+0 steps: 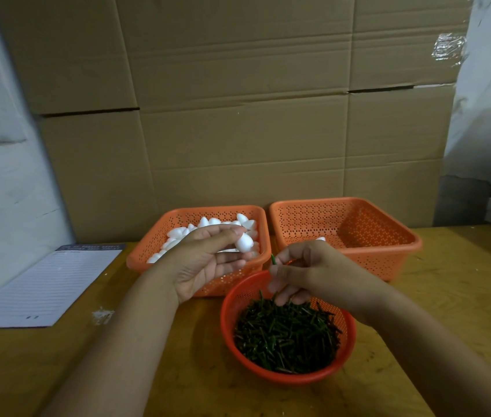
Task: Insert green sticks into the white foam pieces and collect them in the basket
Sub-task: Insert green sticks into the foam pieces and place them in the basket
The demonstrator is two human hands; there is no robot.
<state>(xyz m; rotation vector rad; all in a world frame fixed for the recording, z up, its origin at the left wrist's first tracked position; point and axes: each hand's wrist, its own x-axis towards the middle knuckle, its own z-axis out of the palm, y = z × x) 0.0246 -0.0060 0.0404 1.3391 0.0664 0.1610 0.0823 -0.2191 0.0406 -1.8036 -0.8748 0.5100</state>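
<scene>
A wall of brown cardboard boxes (238, 115) stands behind the yellow wooden table (57, 356). On the table are 2 square orange plastic baskets: the left basket (148, 254) holds white foam pieces (208, 222), the right basket (358, 236) is almost empty. Nearer is a round red bowl (348, 338) full of green sticks (286, 335). The left hand (205, 260) pinches 1 white foam egg (244, 242). The right hand (304, 273) pinches 1 green stick (273, 260) above the bowl.

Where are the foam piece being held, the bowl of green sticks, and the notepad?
foam piece (244, 242): head view, its rounded white side.
bowl of green sticks (228, 323): head view, left rim.
notepad (54, 284): head view, lined page.
</scene>
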